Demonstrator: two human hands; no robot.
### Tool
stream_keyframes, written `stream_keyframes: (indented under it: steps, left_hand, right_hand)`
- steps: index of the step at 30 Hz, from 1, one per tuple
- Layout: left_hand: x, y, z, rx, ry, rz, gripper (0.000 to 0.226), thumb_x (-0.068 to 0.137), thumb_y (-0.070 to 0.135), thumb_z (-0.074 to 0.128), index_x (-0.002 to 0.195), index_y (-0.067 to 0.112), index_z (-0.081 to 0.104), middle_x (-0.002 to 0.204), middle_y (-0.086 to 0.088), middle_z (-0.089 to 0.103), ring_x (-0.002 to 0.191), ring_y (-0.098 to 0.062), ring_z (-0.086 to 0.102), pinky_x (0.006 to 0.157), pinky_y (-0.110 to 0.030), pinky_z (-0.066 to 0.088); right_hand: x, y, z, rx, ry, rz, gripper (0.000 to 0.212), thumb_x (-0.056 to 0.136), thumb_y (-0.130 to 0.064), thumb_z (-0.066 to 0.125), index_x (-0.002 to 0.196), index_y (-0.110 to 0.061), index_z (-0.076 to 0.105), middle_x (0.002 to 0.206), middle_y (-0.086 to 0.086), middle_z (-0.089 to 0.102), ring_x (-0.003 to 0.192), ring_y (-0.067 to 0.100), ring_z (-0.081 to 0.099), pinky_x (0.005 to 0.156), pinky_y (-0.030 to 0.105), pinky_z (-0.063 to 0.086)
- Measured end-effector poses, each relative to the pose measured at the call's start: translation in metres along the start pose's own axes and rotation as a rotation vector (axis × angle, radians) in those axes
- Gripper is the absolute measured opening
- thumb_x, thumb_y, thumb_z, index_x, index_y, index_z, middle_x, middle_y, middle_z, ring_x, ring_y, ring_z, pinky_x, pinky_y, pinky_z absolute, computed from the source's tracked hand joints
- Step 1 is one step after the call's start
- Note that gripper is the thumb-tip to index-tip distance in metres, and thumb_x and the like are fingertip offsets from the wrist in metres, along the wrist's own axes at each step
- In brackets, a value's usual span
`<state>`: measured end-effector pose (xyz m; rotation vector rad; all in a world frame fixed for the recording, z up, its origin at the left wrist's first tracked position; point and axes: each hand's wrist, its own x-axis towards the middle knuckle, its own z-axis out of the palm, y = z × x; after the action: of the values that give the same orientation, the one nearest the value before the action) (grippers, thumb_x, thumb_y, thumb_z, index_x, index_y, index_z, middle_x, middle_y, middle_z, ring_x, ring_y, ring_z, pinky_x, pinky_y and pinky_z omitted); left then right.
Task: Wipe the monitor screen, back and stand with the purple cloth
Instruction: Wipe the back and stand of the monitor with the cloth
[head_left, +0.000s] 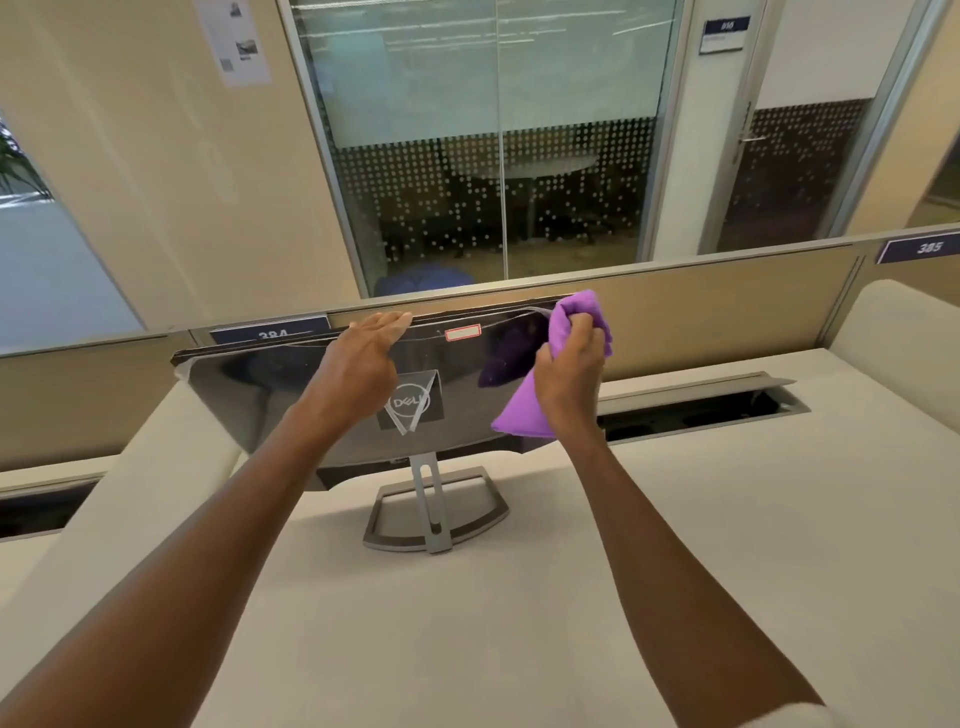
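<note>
While left hand (363, 358) steadies monitor (291, 389), right hand (569, 374) fingers clench purple cloth (524, 410).

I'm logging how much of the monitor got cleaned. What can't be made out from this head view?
- Screen side of the monitor: faces away, only its glossy back shows.
- Back's right edge: covered by the purple cloth in the right hand.
- Top edge: partly under the left hand.
- Red-bordered sticker: too small to read.
</note>
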<state>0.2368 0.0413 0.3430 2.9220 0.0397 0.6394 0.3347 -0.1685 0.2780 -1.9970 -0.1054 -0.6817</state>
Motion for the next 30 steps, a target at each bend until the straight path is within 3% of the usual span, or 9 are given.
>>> stream_keyframes:
  steps: [4,6,10,14,17,20,25,27,30]
  left_hand:
    - [0.001,-0.001,-0.001,-0.023,-0.009,-0.006,0.056,0.092,-0.006,0.044,0.145,0.011,0.042,0.15,-0.007,0.042,0.137,-0.027,0.041,0.111,-0.044,0.038]
    - [0.001,-0.002,-0.001,-0.022,-0.004,-0.002,0.056,0.092,-0.005,0.043,0.145,0.012,0.042,0.15,-0.007,0.042,0.138,-0.026,0.04,0.112,-0.043,0.037]
    - [0.002,-0.004,0.001,-0.031,0.0,-0.003,0.058,0.091,-0.006,0.043,0.145,0.013,0.043,0.151,-0.006,0.041,0.139,-0.025,0.039,0.113,-0.041,0.035]
    - [0.003,-0.001,0.002,-0.048,-0.016,-0.036,0.059,0.091,-0.006,0.045,0.146,0.014,0.041,0.153,-0.004,0.039,0.141,-0.024,0.035,0.114,-0.044,0.034]
    - [0.002,0.0,0.002,-0.059,-0.016,-0.062,0.06,0.091,-0.006,0.044,0.147,0.015,0.039,0.154,-0.003,0.036,0.143,-0.023,0.032,0.115,-0.046,0.032]
    - [0.001,0.001,0.002,-0.045,-0.012,-0.047,0.061,0.091,-0.006,0.043,0.148,0.016,0.039,0.154,-0.003,0.036,0.143,-0.022,0.032,0.116,-0.046,0.031]
    - [0.001,-0.001,0.001,-0.044,-0.006,-0.037,0.061,0.091,-0.006,0.043,0.148,0.015,0.039,0.154,-0.003,0.036,0.143,-0.021,0.031,0.116,-0.044,0.03]
    - [0.001,0.0,0.002,-0.038,-0.002,-0.039,0.061,0.09,-0.006,0.043,0.148,0.015,0.039,0.154,-0.003,0.036,0.143,-0.021,0.031,0.117,-0.044,0.029]
    - [0.002,0.002,0.003,-0.025,0.008,-0.042,0.061,0.09,-0.005,0.044,0.148,0.014,0.039,0.154,-0.003,0.036,0.143,-0.021,0.031,0.117,-0.043,0.028]
  right_hand:
    - [-0.016,0.02,0.015,-0.058,-0.208,-0.146,0.038,0.087,-0.007,0.065,0.121,-0.009,0.051,0.121,0.014,0.052,0.102,0.023,0.055,0.074,0.026,0.053]
    - [-0.022,0.038,0.015,-0.102,-0.252,-0.094,0.037,0.087,-0.006,0.065,0.12,-0.009,0.051,0.121,0.014,0.053,0.1,0.024,0.057,0.074,0.025,0.05]
    - [-0.006,0.035,0.004,-0.056,-0.164,-0.007,0.037,0.087,-0.005,0.066,0.12,-0.011,0.051,0.12,0.014,0.052,0.099,0.023,0.058,0.074,0.023,0.047]
    - [0.007,-0.005,0.002,-0.03,-0.078,-0.184,0.034,0.086,-0.006,0.063,0.119,-0.011,0.056,0.116,0.012,0.052,0.095,0.015,0.044,0.074,0.023,0.042]
    - [-0.008,-0.013,0.015,-0.07,-0.184,-0.322,0.034,0.086,-0.006,0.063,0.119,-0.013,0.058,0.116,0.011,0.053,0.1,0.017,0.046,0.076,0.02,0.041]
    - [-0.029,0.01,0.025,-0.093,-0.278,-0.287,0.037,0.088,-0.009,0.065,0.124,-0.014,0.057,0.121,0.009,0.052,0.105,0.016,0.05,0.076,0.017,0.044]
    - [-0.014,0.029,0.007,-0.068,-0.184,-0.104,0.034,0.087,-0.003,0.065,0.119,-0.009,0.057,0.12,0.013,0.054,0.099,0.02,0.057,0.073,0.019,0.048]
    - [0.002,0.017,0.0,-0.051,-0.113,-0.133,0.034,0.086,-0.005,0.066,0.118,-0.009,0.058,0.119,0.012,0.056,0.098,0.018,0.055,0.074,0.021,0.05]
    - [0.008,-0.013,0.003,-0.086,-0.087,-0.256,0.031,0.084,-0.007,0.064,0.115,-0.012,0.061,0.109,0.011,0.056,0.092,0.018,0.049,0.07,0.017,0.038]
